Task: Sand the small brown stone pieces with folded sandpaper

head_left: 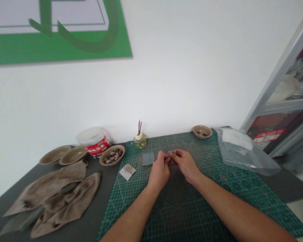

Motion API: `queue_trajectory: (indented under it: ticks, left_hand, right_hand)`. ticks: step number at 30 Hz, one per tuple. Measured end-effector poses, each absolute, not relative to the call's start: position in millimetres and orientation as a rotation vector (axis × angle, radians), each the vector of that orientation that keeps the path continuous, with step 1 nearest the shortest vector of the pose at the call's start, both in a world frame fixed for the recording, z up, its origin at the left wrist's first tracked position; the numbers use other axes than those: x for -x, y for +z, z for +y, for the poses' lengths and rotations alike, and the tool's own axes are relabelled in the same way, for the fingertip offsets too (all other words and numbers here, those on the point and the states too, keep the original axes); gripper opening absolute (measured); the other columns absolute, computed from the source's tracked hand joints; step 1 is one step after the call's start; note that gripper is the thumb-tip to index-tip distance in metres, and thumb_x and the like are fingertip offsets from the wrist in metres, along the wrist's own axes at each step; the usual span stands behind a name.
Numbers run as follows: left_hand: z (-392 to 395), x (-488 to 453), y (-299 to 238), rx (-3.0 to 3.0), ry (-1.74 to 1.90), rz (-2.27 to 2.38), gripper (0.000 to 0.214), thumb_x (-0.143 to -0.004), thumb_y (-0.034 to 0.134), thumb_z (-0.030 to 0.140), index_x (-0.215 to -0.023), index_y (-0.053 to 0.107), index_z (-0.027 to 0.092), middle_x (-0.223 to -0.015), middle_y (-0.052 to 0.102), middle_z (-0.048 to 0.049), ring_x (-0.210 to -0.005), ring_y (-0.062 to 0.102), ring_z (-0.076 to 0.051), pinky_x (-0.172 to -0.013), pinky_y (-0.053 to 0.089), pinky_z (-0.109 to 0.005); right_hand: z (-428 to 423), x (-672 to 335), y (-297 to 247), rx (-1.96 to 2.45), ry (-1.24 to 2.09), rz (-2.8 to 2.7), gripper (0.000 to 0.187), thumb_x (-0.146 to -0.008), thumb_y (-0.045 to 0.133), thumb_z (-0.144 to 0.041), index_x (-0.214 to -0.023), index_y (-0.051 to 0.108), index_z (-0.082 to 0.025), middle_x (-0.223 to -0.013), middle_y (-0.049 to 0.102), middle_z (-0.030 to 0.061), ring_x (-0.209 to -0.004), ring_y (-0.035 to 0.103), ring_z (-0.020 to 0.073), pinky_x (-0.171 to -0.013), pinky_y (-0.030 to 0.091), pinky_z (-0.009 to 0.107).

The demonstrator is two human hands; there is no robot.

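My left hand [160, 170] and my right hand [187, 164] meet above the green cutting mat [204, 205], fingertips close together. The left fingers are pinched around something small and dark that they mostly hide. Between my right thumb and fingers shows a small grey piece [172, 153], perhaps folded sheet; its kind is unclear. Just left of the hands a grey square sheet [148, 159], like sandpaper, lies flat on the mat. Farther left, a whitish square [127, 171] with a brownish smudge rests near the mat's edge.
A bowl of pebbles [112, 155], a white-lidded tub [94, 141] and a reed diffuser [140, 139] line the back. Brown cloths [65, 201] lie left. At right are a small bowl [202, 131], a clear plastic bag [244, 154] and a framed cabinet [280, 101].
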State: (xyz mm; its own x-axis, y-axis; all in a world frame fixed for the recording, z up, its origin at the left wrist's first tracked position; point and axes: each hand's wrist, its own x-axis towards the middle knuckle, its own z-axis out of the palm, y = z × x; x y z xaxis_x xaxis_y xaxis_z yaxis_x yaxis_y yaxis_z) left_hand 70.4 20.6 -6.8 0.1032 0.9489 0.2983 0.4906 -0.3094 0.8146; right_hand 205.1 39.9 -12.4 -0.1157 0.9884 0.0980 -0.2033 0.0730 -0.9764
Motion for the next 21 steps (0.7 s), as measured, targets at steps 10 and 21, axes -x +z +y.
queue_trajectory:
  ticks: [10, 21]
  left_hand:
    - [19.8, -71.0, -6.7, -1.870, 1.107, 1.412, 0.011, -0.092, 0.043, 0.016, -0.084, 0.044, 0.023, -0.073, 0.061, -0.0009, -0.067, 0.061, -0.018, -0.061, 0.038, -0.025]
    - [19.3, -68.9, -4.6, -1.868, 1.065, 1.428, 0.010, -0.092, 0.043, 0.015, -0.086, 0.045, 0.023, -0.072, 0.062, -0.0008, -0.067, 0.061, -0.017, -0.060, 0.036, -0.023]
  right_hand:
    - [42.5, -206.3, -14.6, 0.951, 1.320, -1.215, 0.028, -0.080, 0.068, -0.045, -0.076, 0.064, -0.018, -0.070, 0.065, 0.0018, -0.063, 0.059, 0.0158, -0.062, 0.047, 0.028]
    - [39.5, -205.3, -13.9, 0.941, 1.296, -1.237, 0.024, -0.083, 0.065, -0.041, -0.081, 0.064, -0.017, -0.073, 0.064, 0.0017, -0.063, 0.059, 0.0146, -0.058, 0.048, 0.025]
